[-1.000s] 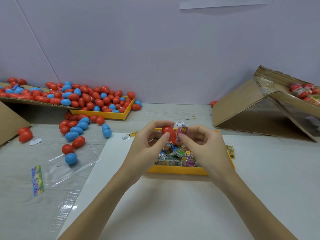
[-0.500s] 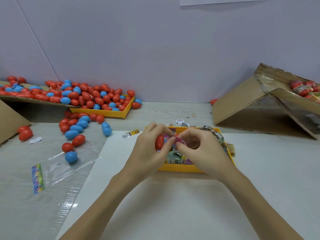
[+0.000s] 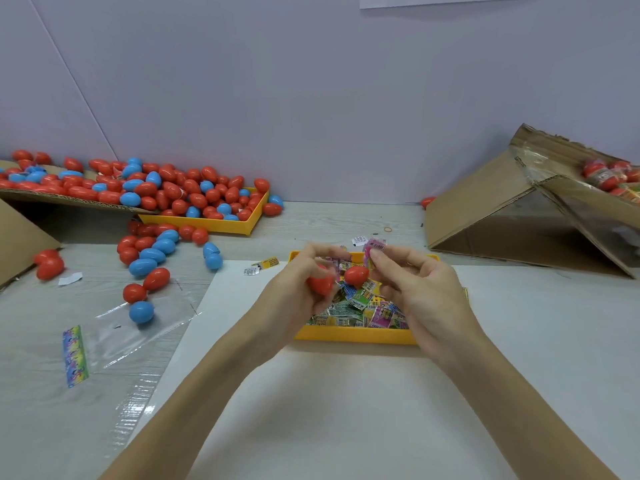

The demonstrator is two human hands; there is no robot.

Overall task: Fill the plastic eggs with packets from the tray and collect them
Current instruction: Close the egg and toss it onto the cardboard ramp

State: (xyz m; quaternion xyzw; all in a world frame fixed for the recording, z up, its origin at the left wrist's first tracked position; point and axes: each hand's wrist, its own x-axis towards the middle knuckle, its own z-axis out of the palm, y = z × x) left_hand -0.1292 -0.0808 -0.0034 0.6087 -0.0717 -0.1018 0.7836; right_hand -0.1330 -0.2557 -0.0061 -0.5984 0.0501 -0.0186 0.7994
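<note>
Both forearms reach forward from the near edge of the table (image 3: 346,216), bare and converging over the yellow packet tray (image 3: 356,335) at mid-table. The left hand (image 3: 294,292) is raised above the tray's left side, wrist slightly bent, fingers curled round a red egg half (image 3: 320,285) of smooth, glossy plastic. The right hand (image 3: 420,292) is held opposite, palm turned toward the left; its thumb and forefinger pinch a pink packet (image 3: 373,247) that stands upright above the tray's far edge, while the second red egg half (image 3: 356,275) sits against its lower fingers; whether those fingers grip that half cannot be told. The two halves are apart, just beside each other. The tray is shallow, rectangular, rigid plastic, filled with small flat printed packets (image 3: 360,304) in green, pink and yellow. It rests on a white sheet (image 3: 346,410) covering the near-right part of the table. At the far-left corner a second yellow tray (image 3: 214,226) and a cardboard flap (image 3: 52,197) carry a heap of red and blue eggs (image 3: 180,194), with more loose on the grey wood-grain surface. A clear crinkled plastic bag (image 3: 114,337) lies by the left edge. A tilted cardboard box (image 3: 502,216) lined with film stands at the far-right corner.
</note>
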